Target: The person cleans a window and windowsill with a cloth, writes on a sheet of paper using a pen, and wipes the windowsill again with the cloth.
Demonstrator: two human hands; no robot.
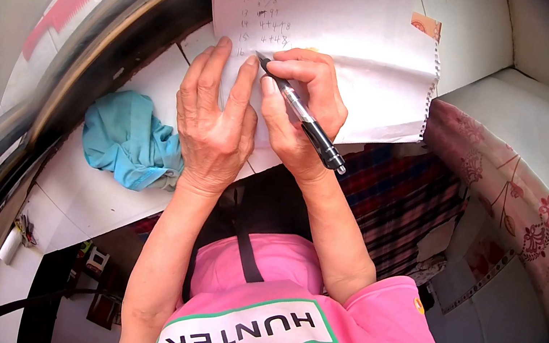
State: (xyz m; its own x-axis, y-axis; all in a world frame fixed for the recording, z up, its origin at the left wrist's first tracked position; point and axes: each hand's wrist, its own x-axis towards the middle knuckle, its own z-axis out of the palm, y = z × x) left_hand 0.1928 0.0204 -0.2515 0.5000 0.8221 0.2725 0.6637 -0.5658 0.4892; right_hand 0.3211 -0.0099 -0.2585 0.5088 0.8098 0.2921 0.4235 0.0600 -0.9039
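Lying creased: paper [378, 39], handwritten numbers [271, 22] upper left. Left hand [216, 121] palm-down at paper's lower edge, fingers extended. Right hand [325, 100] curled, pinching pen [298, 107]. Pen over paper, long axis diagonal, tip pointing up-left near lowest number.

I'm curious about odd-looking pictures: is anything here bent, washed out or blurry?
Head view: fisheye-like bending, black corners, long dark frame strongly curved; head view: white paper sheets very bright, grey handwriting pale; head view: black-and-clear pen fairly sharp.
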